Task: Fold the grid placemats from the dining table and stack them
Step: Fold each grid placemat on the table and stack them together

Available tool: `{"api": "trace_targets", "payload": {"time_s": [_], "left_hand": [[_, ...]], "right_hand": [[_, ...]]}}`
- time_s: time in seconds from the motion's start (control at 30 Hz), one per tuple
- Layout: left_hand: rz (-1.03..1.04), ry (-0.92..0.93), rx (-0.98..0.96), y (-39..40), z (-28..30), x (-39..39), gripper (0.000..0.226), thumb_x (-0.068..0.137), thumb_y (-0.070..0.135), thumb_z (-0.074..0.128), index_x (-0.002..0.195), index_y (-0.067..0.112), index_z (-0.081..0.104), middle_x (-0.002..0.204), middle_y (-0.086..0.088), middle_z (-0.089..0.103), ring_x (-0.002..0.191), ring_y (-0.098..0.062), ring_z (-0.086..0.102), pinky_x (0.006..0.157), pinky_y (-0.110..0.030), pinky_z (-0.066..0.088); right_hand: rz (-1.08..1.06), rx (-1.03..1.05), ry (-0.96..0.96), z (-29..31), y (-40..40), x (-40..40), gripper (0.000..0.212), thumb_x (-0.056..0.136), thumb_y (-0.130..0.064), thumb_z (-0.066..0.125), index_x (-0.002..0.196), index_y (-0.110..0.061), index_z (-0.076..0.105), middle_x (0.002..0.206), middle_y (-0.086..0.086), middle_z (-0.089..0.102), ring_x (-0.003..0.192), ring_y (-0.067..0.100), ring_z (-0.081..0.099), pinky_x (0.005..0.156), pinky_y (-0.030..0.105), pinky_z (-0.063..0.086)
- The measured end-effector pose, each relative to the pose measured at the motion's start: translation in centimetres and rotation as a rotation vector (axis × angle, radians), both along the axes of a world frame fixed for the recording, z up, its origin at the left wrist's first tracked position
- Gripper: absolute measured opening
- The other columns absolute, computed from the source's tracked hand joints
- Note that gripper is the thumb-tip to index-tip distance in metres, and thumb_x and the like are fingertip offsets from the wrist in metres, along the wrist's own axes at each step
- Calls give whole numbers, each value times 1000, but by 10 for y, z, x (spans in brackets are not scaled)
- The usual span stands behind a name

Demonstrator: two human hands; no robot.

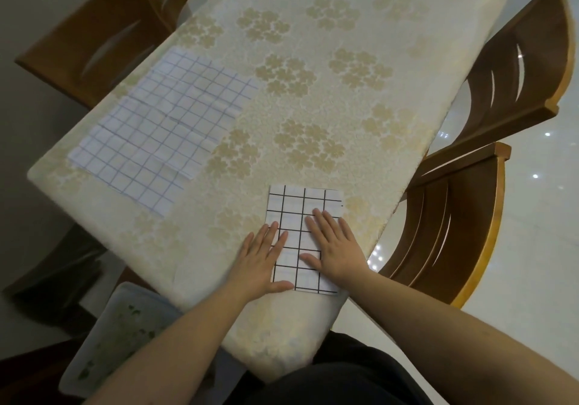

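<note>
Both hands, left hand and right hand, press flat with fingers spread on the folded placemat. Beyond the left fingers lies what seems several unfolded placemats on the worktop.

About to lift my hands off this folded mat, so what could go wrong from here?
The folded placemat lies near the table edge; if it springs open when the left hand and right hand lift, it may slide off. The unfolded placemats overlap unevenly, so pulling one may drag another.

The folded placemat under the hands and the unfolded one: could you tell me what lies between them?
Only bare floral tablecloth separates the folded placemat from the unfolded placemat, in the head view.
</note>
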State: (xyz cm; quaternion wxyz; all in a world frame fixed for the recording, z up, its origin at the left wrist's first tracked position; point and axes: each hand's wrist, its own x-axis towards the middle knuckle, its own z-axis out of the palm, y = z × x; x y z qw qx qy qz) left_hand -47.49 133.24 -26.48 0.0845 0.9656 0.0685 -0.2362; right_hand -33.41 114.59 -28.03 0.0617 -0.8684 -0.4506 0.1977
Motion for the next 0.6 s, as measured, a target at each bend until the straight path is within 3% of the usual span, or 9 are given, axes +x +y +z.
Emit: {"api": "trace_targets", "payload": {"time_s": [0.1, 0.23, 0.33, 0.43, 0.6], "left_hand": [[-37, 21, -5, 3, -3, 0, 119, 68, 91, 33, 155, 23, -10, 162, -2, -19, 149, -21, -16, 117, -45, -7], [-53, 3, 17, 3, -4, 1, 121, 67, 92, 33, 153, 24, -19, 159, -6, -27, 146, -20, -27, 116, -44, -14], [-53, -6, 13, 3, -2, 2, 121, 68, 91, 34, 153, 23, -19, 158, -6, -30, 144, -19, -30, 116, -43, -17], [-43, 4, -10, 4, -1, 2, 120, 70, 89, 38, 152, 24, -22, 155, -4, -35, 143, -20, -33, 117, -43, -18], [-35, 26, -21, 3, 2, 3, 120, 71, 89, 39, 150, 25, -26, 155, -3, -38, 143, -21, -34, 116, -43, -18]], "right_hand": [[30, -15, -9, 1, -1, 13, 87, 90, -77, 20, 156, -25, -1, 163, 1, -10, 149, 19, -14, 120, 43, -6], [11, 1, -26, 5, -1, 27, 83, 91, -75, 15, 155, -26, -5, 162, -1, -13, 149, 17, -17, 121, 44, -6], [-171, 65, -21, 10, 6, 48, 77, 94, -66, 13, 156, -20, 13, 163, 5, 12, 150, 23, 6, 120, 44, 1], [-306, 118, -112, 18, 22, 78, 66, 95, -55, 36, 149, -16, 33, 146, 11, 42, 135, 30, 35, 110, 43, 21], [-362, -49, -25, 37, 56, 110, 59, 86, -59, 57, 130, -20, 50, 130, 10, 48, 118, 31, 42, 97, 43, 31]]}}
